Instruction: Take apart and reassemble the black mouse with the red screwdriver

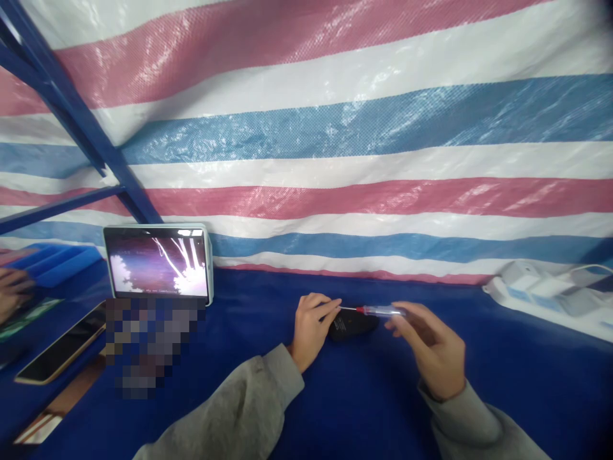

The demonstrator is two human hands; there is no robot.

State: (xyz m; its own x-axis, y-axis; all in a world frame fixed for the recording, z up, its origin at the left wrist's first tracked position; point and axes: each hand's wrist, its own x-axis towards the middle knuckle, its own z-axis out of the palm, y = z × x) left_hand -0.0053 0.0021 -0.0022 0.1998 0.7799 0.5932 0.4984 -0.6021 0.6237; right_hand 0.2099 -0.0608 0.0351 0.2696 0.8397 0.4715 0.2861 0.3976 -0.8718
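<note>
My right hand (433,348) grips a screwdriver (380,311) by its clear handle, which has a red collar. The thin metal shaft lies nearly level and points left. At its tip, the thumb and forefinger of my left hand (311,326) are pinched together; whatever is between them is too small to make out. Beneath the shaft, on the blue table, rests a black rounded object (353,324) with small pale print, which looks like an upturned computer mouse. My left hand is right beside its left end and partly covers it.
A tablet (160,262) stands propped at the back left. A phone (64,342) lies left of it, near a blue tray (62,263). Another person's hand (13,294) shows at the left edge. White power strips with plugs (550,303) sit at the right. Striped sheeting (364,137) hangs behind.
</note>
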